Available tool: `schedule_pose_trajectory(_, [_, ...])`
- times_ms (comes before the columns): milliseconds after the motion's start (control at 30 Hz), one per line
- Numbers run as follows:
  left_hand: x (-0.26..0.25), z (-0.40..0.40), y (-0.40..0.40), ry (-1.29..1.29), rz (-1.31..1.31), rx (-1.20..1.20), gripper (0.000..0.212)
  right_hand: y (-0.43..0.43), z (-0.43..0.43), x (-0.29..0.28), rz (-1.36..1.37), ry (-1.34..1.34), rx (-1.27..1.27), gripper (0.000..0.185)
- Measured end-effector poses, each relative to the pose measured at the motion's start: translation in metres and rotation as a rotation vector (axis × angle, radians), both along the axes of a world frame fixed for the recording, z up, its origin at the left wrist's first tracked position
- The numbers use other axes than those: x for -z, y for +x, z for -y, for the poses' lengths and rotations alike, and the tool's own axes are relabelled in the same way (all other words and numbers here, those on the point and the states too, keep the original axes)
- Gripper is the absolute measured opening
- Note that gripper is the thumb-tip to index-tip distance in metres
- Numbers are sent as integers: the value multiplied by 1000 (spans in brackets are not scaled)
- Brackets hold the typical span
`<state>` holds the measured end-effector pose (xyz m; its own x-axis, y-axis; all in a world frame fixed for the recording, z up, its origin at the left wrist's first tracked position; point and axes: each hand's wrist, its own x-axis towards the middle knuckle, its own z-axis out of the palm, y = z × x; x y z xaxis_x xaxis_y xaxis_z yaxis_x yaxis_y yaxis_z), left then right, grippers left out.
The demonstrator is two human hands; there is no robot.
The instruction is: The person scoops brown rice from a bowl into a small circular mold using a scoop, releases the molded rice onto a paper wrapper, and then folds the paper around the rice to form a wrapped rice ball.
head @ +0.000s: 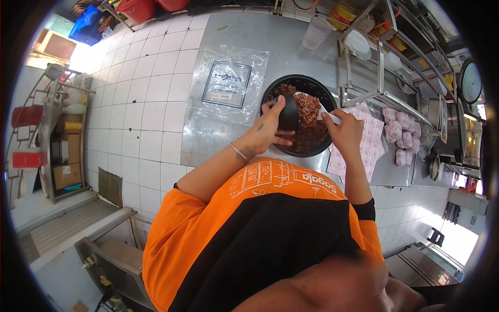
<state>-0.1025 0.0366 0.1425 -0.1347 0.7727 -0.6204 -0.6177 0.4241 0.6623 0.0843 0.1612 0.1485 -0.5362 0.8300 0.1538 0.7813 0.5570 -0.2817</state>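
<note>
A black round pot [329,91] holding reddish-brown rice [302,142] stands on the metal table before me. Over its left part, my left hand [273,124] grips a small black bowl [288,113], tilted on its side with its opening towards the rice scoop. My right hand [347,126] holds the handle of a white rice scoop [323,113] at the pot's right side. A heap of rice lies on the scoop, beside the bowl. The bowl's inside is hidden from view.
Left of the pot lies a clear printed plastic bag [226,85] on the metal table [234,35]. Printed wrapping paper [368,136] and several wrapped bundles [401,132] lie to the right. A clear plastic cup [316,33] stands beyond the pot, near a metal rack [362,93].
</note>
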Motion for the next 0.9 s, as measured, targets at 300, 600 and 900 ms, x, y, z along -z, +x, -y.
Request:
schedule_pose_trajectory(300, [44, -39, 8, 29, 269, -82, 62, -11, 63, 19, -93, 345, -139, 13])
schedule_pose_trajectory(600, [40, -15, -12, 136, 322, -28, 61, 21, 19, 23, -473, -320, 14, 23])
schedule_pose_trajectory(900, [26, -5, -10, 168, 248, 17, 58, 3, 24, 21, -480, -1022, -127, 49])
